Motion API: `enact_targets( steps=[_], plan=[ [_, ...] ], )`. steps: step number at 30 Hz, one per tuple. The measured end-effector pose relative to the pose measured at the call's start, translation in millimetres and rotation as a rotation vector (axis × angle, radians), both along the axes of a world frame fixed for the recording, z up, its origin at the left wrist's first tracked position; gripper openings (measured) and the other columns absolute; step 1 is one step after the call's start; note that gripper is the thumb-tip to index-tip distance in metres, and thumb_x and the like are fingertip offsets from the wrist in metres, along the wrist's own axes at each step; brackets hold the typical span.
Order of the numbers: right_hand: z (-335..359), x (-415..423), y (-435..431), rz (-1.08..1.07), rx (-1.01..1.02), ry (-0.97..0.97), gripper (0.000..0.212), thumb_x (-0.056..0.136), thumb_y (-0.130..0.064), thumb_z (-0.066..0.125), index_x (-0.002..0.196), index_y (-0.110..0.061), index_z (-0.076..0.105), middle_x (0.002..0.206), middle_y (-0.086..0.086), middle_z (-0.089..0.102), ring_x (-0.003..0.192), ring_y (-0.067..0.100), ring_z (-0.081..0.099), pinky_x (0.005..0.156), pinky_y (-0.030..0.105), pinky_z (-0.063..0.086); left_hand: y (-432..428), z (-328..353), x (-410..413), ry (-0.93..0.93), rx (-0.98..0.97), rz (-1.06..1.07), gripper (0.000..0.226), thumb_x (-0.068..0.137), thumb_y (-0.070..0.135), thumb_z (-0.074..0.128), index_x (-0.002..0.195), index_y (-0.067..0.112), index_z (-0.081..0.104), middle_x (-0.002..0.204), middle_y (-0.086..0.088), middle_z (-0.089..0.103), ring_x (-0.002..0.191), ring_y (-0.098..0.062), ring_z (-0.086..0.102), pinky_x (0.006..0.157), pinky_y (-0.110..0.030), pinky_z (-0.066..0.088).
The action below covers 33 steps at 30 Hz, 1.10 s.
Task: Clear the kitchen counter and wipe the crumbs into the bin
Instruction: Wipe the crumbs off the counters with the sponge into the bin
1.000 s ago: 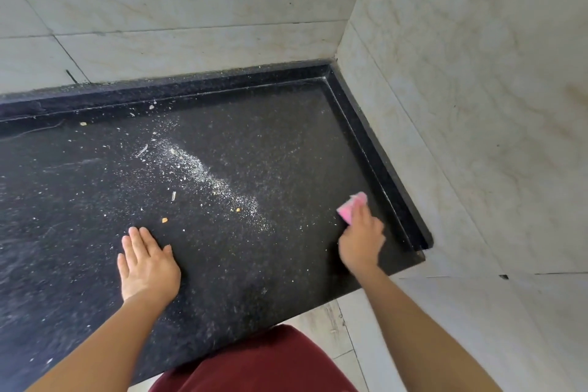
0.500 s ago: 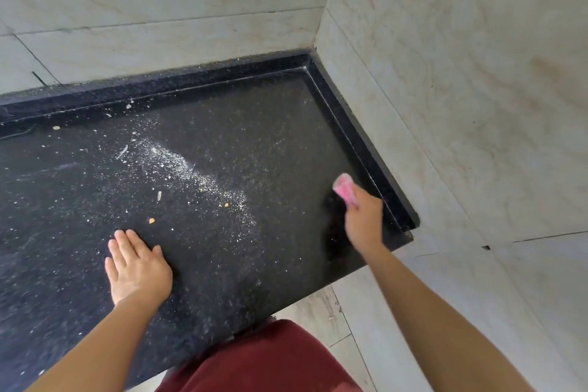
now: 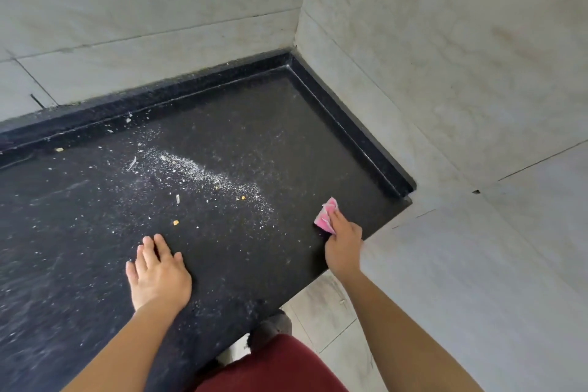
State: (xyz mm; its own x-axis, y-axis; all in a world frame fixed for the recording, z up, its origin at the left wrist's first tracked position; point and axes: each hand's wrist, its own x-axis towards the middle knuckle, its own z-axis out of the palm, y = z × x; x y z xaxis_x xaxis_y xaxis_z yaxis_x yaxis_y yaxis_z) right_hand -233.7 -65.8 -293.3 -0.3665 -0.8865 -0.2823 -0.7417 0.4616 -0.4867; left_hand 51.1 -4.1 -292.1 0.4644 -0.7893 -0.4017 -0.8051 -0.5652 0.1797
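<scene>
1. 2 pale, marbled tiled walls are seen: a back wall (image 3: 143,9) and a right-hand wall (image 3: 445,57), which are joined in a corner at the far right end of the counter.
2. The black speckled counter (image 3: 254,264) is set into that corner. A raised black rim (image 3: 346,124) is run along its back and right edges, against the walls.
3. Pale floor tiles (image 3: 334,312) are seen below the counter's near edge, toward the right.
4. A dark red garment (image 3: 280,369) is seen at the bottom of the view, just in front of the counter's near edge.
5. A pale streak of fine crumbs (image 3: 203,175) is spread slantwise over the middle of the counter, from near the back rim down toward the right hand. Its lower end is apart from the cloth, and finer specks are scattered round it.
6. The left hand (image 3: 159,274) is laid palm down on the counter near the front edge. Its fingers are held straight and close together, the thumb is set out to the side, and nothing is held.
7. The right hand (image 3: 343,242) is placed near the counter's right front corner, with its fingers curled round the pink cloth.
8. The pink cloth (image 3: 325,219) is bunched in that grip, its free end stuck out beyond the fingers, low over the counter. Whether the surface is touched cannot be told.
9. 1 orange crumb (image 3: 175,222) is seen between the left hand and the streak, and a second orange crumb (image 3: 243,198) at the streak's lower end.
</scene>
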Motion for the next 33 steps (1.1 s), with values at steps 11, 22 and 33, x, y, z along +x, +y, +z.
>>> enact_targets(
  steps=[11, 22, 33],
  plan=[
    [30, 107, 47, 0.127, -0.153, -0.519, 0.019, 0.095, -0.020, 0.054, 0.093, -0.015, 0.071, 0.078, -0.008, 0.062, 0.067, 0.001, 0.048, 0.061, 0.011, 0.035, 8, 8, 60, 0.033, 0.035, -0.313, 0.057, 0.101, 0.032, 0.021, 0.150, 0.010, 0.003, 0.157, -0.013, 0.003, 0.144, -0.030, 0.005, 0.118, -0.040, 0.009],
    [-1, 120, 75, 0.201, 0.001, -0.020, 0.066, 0.087, 0.005, 0.039, 0.144, -0.029, 0.037, 0.140, -0.003, 0.047, 0.112, 0.020, 0.038, 0.093, 0.028, 0.032, 29, -10, 91, 0.031, 0.077, -0.344, 0.058, 0.101, 0.028, 0.013, 0.147, 0.007, -0.015, 0.156, -0.010, -0.021, 0.144, -0.027, -0.017, 0.119, -0.041, 0.003],
    [37, 105, -38, -0.014, -0.165, -0.525, 0.050, 0.081, -0.056, 0.059, 0.058, -0.013, 0.047, 0.057, -0.004, 0.036, 0.056, 0.013, 0.032, 0.055, 0.026, 0.029, 28, -12, 90, 0.015, 0.109, -0.318, 0.058, 0.100, 0.028, 0.009, 0.142, 0.010, -0.026, 0.154, -0.008, -0.028, 0.144, -0.025, -0.021, 0.120, -0.039, 0.001]
  ],
)
